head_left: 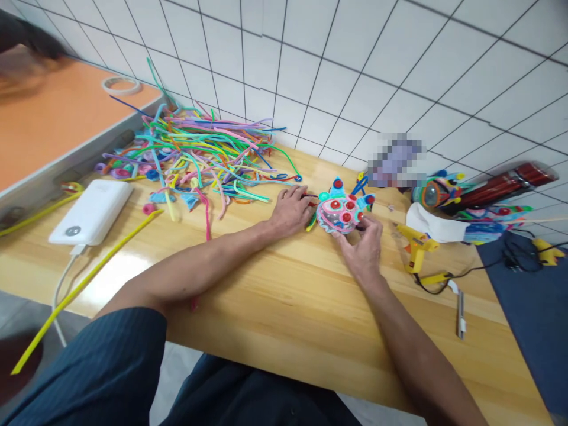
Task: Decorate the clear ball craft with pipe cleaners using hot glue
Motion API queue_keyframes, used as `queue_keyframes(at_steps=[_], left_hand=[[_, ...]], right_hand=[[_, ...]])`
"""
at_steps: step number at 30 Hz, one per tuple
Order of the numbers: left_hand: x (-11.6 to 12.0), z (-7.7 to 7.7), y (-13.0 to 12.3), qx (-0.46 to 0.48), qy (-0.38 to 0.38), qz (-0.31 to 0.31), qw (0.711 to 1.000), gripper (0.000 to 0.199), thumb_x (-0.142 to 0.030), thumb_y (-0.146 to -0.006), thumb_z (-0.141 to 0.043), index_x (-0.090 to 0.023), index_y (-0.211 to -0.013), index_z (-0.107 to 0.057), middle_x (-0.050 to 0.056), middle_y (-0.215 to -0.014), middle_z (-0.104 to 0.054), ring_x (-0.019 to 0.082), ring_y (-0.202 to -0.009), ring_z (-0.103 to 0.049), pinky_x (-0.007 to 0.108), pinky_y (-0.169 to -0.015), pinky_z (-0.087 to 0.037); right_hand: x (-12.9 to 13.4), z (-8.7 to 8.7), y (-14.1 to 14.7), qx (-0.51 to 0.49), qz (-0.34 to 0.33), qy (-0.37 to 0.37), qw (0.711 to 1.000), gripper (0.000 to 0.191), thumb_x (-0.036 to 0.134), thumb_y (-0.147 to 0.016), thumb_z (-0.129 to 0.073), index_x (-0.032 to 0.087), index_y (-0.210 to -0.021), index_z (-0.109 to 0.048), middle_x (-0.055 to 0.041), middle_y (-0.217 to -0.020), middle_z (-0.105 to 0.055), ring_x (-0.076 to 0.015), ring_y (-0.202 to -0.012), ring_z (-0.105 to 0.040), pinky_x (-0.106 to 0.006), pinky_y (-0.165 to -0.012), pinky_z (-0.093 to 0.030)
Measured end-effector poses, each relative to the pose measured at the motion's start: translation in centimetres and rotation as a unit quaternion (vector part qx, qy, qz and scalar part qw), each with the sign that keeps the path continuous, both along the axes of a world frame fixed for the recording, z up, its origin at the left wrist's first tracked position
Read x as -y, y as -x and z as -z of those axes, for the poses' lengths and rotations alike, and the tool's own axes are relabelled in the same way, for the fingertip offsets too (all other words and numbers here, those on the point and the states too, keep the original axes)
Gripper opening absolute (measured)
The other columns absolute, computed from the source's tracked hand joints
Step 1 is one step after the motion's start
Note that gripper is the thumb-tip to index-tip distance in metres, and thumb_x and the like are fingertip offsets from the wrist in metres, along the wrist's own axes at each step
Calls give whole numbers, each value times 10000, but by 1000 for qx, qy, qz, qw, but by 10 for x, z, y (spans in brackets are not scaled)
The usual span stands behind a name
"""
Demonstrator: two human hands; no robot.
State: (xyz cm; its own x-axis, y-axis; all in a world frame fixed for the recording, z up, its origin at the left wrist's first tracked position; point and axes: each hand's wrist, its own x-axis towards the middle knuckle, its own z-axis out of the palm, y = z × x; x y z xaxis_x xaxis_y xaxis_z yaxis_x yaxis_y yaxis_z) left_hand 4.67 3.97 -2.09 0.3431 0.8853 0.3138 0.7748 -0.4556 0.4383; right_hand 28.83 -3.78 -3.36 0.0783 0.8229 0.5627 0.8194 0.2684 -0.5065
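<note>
A small craft figure made of pipe cleaners stands on the wooden table. It has a clear rounded body with pink and light-blue edging, red round pieces and blue pointed tips. My right hand grips its right side, thumb at the front and fingers partly hidden behind. My left hand rests on the table just left of the figure, fingers spread and slightly bent. Close to those fingertips are a thin dark-red piece and a short yellow-green piece, too small to name.
A heap of pipe cleaners lies by the tiled wall. At left are a white power bank and a tape roll. At right are a yellow glue gun, a utility knife and a dark-red flask.
</note>
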Motion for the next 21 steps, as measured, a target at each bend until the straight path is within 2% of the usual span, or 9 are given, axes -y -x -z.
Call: queue_keyframes(at_steps=[2,4,5,7,9,12,16,21], left_hand=[[0,-3,5,45,4,4,999,326,-307,-1095,-522,-202,-1256,-785,150,-1486,-710,341,-1444,-612,555,-1241,-449],[3,-5,9,98,12,45,994,347,-395,-1096,-568,-185,-1310,-741,150,-1366,-755,321,-1348,-672,511,-1185,-511],[5,-4,9,121,21,71,990,435,-457,-1068,-634,-176,-1396,-687,152,-1360,-758,321,-1327,-687,497,-1162,-534],[10,-1,7,144,42,108,983,764,-547,-959,-792,-156,-1564,-536,177,-1428,-738,349,-1332,-697,503,-1149,-552],[14,3,2,140,57,110,982,957,-555,-882,-880,-148,-1628,-442,201,-1474,-719,386,-1341,-700,530,-1154,-549],[14,8,-5,129,58,100,985,843,-490,-892,-889,-169,-1563,-492,185,-1446,-740,389,-1335,-711,525,-1144,-551],[12,9,-7,142,57,84,985,611,-447,-920,-871,-186,-1395,-587,150,-1351,-776,337,-1232,-753,462,-1057,-594],[12,10,-7,132,65,59,987,557,-398,-903,-881,-191,-1323,-580,141,-1267,-791,321,-1125,-772,449,-979,-619]], right_hand=[[-1,1,1,8,5,-4,1000,655,579,-860,-847,206,-1312,-554,-195,-1353,-631,-372,-1295,-630,-609,-1064,-579],[-1,1,2,14,8,-7,1000,657,586,-869,-838,202,-1318,-552,-196,-1339,-642,-367,-1267,-643,-597,-1050,-586],[0,2,2,17,11,-7,1000,659,589,-874,-834,200,-1324,-551,-195,-1329,-650,-365,-1250,-651,-593,-1045,-588],[0,3,3,22,16,-4,1000,672,595,-877,-829,195,-1341,-553,-190,-1301,-671,-359,-1205,-669,-584,-1030,-594],[0,5,3,23,17,7,1000,696,590,-880,-825,189,-1377,-549,-177,-1262,-695,-350,-1150,-690,-568,-1002,-605],[-1,8,2,19,6,23,1000,701,555,-913,-798,178,-1440,-532,-166,-1228,-720,-342,-1108,-711,-546,-971,-617],[-4,10,1,27,-8,13,1000,655,493,-956,-758,179,-1480,-522,-183,-1281,-723,-359,-1189,-707,-566,-1025,-606],[-6,12,0,40,-20,10,999,660,427,-960,-753,165,-1511,-503,-198,-1288,-722,-367,-1184,-715,-577,-1022,-614]])
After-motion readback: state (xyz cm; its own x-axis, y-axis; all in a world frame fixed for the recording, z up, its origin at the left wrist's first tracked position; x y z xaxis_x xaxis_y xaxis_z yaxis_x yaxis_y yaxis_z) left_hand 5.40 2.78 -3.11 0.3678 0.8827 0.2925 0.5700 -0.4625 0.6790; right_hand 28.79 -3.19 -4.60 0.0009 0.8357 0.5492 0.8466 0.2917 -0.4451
